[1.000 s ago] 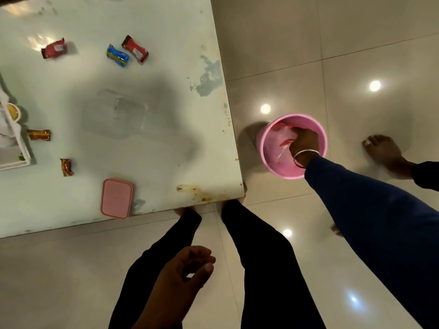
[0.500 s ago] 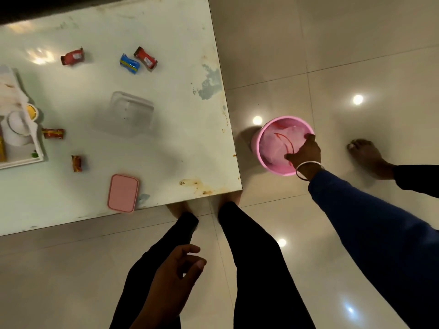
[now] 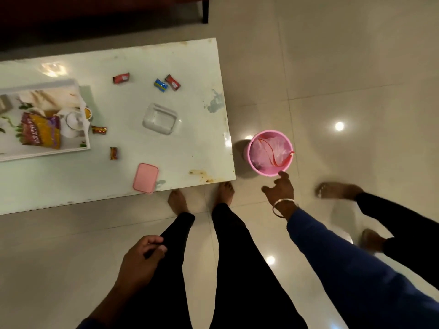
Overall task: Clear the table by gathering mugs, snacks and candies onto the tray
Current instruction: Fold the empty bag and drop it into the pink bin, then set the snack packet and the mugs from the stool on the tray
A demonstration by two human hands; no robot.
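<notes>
A white tray (image 3: 47, 151) at the table's left holds a snack bag (image 3: 40, 130) and a white mug (image 3: 72, 122). Loose candies lie on the white table (image 3: 190, 143): a red one (image 3: 121, 78), a blue one (image 3: 160, 85), another red one (image 3: 172, 82), a brown one (image 3: 99, 130) beside the tray and a small one (image 3: 113, 153). My right hand (image 3: 280, 189) hangs open just below the rim of a pink bin (image 3: 270, 151) on the floor, holding nothing. My left hand (image 3: 142, 260) rests loosely curled by my left thigh, empty.
A clear plastic box (image 3: 160, 118) sits mid-table and its pink lid (image 3: 145, 178) lies near the front edge. Another person's feet (image 3: 337, 189) stand on the tiled floor at the right. Dark furniture (image 3: 95, 17) lies behind the table.
My right hand has come out of the pink bin and pulled back toward me. The view has tilted up, bringing the tray and the table's far edge into sight.
</notes>
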